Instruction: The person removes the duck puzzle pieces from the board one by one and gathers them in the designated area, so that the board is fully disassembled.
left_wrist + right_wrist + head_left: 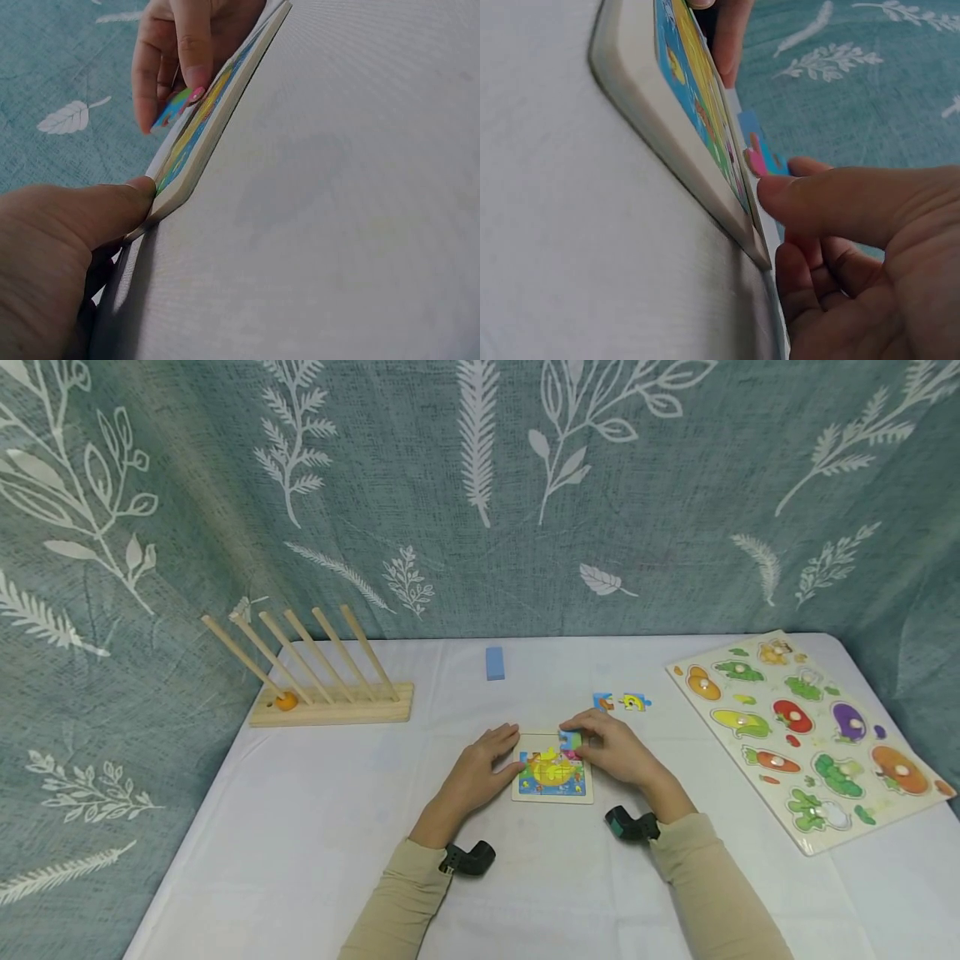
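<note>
A small wooden jigsaw board (553, 800) with a yellow picture on blue lies before me; bare wood shows along the upper part of its recess. My left hand (476, 770) rests at its left side, thumb touching the rim and fingers extended by the far left corner. Over the far right corner, my right hand (618, 752) pinches a blue, green and pink jigsaw piece (570, 740) between thumb and fingers. The right wrist view shows that piece (757, 159) tilted just above the rim. Two loose jigsaw pieces, one with orange (602, 702) and one with yellow (636, 702), lie beyond this hand.
A blue rectangular block (495, 663) lies farther back. At left stands a wooden base (330, 713) with several slanting pegs and an orange bead (286, 701). A large vegetable puzzle board (806, 793) lies at right. A patterned curtain (480, 560) hangs behind the white-covered table (300, 860).
</note>
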`<state>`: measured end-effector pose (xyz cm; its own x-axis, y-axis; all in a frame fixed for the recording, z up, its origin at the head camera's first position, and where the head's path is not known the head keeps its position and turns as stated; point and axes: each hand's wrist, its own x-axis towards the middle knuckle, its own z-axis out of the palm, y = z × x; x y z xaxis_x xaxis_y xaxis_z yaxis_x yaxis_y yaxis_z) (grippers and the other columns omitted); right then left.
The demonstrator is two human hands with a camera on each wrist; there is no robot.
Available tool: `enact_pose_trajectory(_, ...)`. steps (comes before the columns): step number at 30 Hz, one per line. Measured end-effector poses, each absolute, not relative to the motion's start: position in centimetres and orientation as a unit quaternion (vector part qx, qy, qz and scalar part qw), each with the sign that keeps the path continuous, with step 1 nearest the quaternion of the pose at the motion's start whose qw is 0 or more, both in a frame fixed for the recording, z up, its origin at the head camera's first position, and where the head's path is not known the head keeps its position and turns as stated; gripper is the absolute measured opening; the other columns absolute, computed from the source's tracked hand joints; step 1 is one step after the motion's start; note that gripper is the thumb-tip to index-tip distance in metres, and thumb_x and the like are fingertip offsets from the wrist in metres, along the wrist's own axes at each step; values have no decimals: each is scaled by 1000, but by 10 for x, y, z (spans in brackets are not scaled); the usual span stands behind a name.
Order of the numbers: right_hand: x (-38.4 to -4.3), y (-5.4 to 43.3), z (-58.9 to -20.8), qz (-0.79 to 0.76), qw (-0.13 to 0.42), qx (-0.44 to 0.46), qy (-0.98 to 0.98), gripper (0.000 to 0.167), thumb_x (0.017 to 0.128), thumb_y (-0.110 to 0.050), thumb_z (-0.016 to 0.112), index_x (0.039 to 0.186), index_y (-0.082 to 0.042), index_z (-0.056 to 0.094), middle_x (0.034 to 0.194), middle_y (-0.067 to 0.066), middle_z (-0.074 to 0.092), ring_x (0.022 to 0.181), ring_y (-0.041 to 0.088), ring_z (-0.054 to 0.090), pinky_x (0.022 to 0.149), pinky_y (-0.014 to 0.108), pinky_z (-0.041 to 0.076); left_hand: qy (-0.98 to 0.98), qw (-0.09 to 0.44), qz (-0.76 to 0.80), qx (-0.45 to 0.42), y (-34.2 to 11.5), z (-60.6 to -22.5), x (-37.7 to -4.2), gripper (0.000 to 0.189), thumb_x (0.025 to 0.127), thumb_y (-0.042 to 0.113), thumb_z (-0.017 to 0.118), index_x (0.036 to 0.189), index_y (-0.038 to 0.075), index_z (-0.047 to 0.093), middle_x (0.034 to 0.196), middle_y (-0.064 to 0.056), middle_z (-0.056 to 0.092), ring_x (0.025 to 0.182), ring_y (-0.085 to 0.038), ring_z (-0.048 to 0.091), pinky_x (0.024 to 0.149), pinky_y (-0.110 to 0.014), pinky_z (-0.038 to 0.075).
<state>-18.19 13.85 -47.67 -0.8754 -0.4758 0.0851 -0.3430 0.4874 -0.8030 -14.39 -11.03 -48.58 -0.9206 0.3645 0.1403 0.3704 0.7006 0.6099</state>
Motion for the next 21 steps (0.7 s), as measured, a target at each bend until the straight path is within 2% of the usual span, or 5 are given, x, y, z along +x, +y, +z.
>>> enact_pose_trajectory(3, -182, 140, -475, -448, 67, -236, 860, 33, 85, -1, 66, 118, -6, 65, 122, 9, 61, 111, 24, 54, 96, 38, 49, -922, 6, -331, -202, -111, -486, -144, 52, 90, 25, 66, 134, 0, 52, 143, -9, 48, 136, -24, 41, 117, -37, 30)
enact_pose_trajectory(6, -182, 143, -471, -450, 64, -230, 861, 34, 84, -2, 67, 118, -5, 64, 123, 12, 60, 130, 35, 43, 111, 50, 37, -921, 6, -332, -204, -111, -486, -144, 52, 90, 24, 66, 134, -1, 52, 143, -9, 48, 136, -24, 41, 118, -37, 30)
enact_pose_trajectory(8, -182, 146, -470, -451, 59, -224, 862, 34, 84, -3, 69, 118, -5, 64, 123, 14, 59, 132, 37, 40, 112, 53, 35, -921, 5, -331, -205, -111, -487, -144, 53, 90, 24, 66, 134, 0, 52, 143, -9, 48, 136, -23, 41, 118, -36, 29)
enact_pose_trajectory(14, -186, 158, -467, -435, 38, -210, 875, 34, 84, -2, 68, 118, -5, 65, 119, 13, 58, 108, 27, 53, 93, 44, 48, -922, 6, -328, -205, -112, -486, -145, 53, 90, 26, 66, 134, 0, 51, 144, -9, 47, 136, -24, 41, 118, -35, 29)
enact_pose_trajectory(21, -193, 180, -466, -427, 43, -170, 887, 37, 86, -4, 67, 123, -6, 63, 122, 14, 58, 106, 27, 52, 93, 43, 46, -923, -4, -333, -195, -111, -484, -143, 54, 91, 28, 65, 135, 1, 51, 144, -9, 46, 137, -24, 40, 118, -35, 28)
